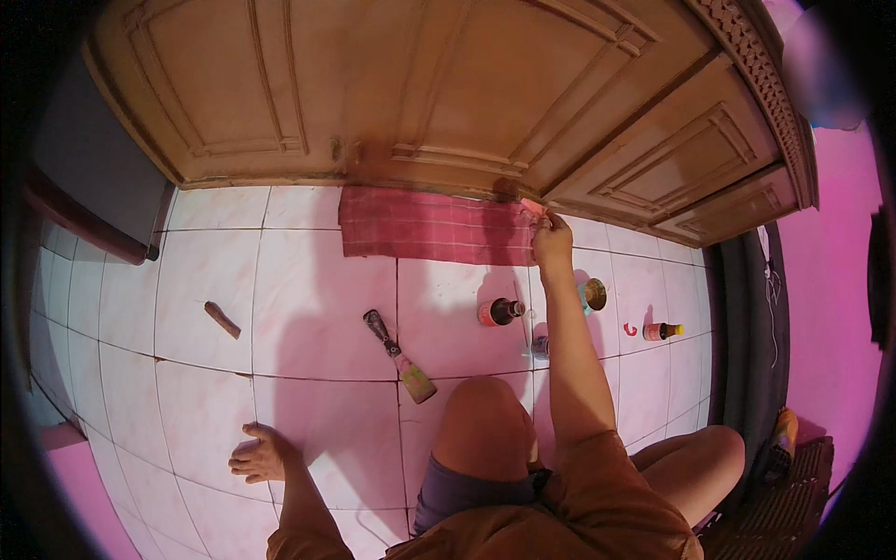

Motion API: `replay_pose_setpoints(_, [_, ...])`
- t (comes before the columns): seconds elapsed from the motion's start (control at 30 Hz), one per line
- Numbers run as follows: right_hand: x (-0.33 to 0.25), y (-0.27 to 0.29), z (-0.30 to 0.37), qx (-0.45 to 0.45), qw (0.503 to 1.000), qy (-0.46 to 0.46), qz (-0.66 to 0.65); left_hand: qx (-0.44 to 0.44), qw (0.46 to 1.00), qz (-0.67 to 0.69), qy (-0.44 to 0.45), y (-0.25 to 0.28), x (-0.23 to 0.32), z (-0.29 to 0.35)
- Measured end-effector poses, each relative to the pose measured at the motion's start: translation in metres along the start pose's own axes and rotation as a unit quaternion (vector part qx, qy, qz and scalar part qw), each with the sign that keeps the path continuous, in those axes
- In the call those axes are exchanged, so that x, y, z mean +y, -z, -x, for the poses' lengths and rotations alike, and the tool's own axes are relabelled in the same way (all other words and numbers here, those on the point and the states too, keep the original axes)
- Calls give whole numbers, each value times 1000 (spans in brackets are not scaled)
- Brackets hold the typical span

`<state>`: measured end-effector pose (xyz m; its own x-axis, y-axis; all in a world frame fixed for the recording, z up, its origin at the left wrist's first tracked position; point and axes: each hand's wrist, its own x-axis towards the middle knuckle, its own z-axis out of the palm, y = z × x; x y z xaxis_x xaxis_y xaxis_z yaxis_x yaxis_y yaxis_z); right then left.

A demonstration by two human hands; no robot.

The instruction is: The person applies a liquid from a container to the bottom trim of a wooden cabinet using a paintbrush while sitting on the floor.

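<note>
Knees point(483, 425) of the seated person at the lower centre of the frame, bent above a pale tiled floor point(201, 271). Left hand point(261, 455), lower left: grip spread and holding nothing; whether it touches the tiles cannot be told. Brush-like tool point(396, 354) with a dark patterned handle, lying aslant at the centre, its broad end toward the knees. Small jar point(541, 348), right of centre, partly hidden by the right forearm. Farther left, a brown stick point(222, 319). To the right, a small yellow-capped bottle point(664, 330) on its side, with a red curl point(630, 329) just beside it. Dark bottle point(501, 312) with a red label, right of centre; an open can point(594, 295) beyond the forearm. Right hand point(553, 238), upper right of centre: grip pinching a small orange-pink piece point(533, 207) at the right end of a red checked cloth point(429, 224), which lies flat along the base of a carved wooden cabinet point(467, 84) spanning the upper frame.
</note>
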<state>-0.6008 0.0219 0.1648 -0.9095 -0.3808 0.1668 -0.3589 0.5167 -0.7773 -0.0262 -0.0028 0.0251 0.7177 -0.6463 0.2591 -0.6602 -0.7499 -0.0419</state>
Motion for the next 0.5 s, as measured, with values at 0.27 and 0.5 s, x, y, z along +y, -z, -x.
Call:
replay_pose_setpoints(0.27, [-35, -41, 9, 24, 999, 40, 7, -8, 1000, -1, -3, 3, -8, -7])
replay_pose_setpoints(0.5, [0, -35, -9, -5, 997, -1, -79, 9, 1000, -17, 1, 3, -5, -5])
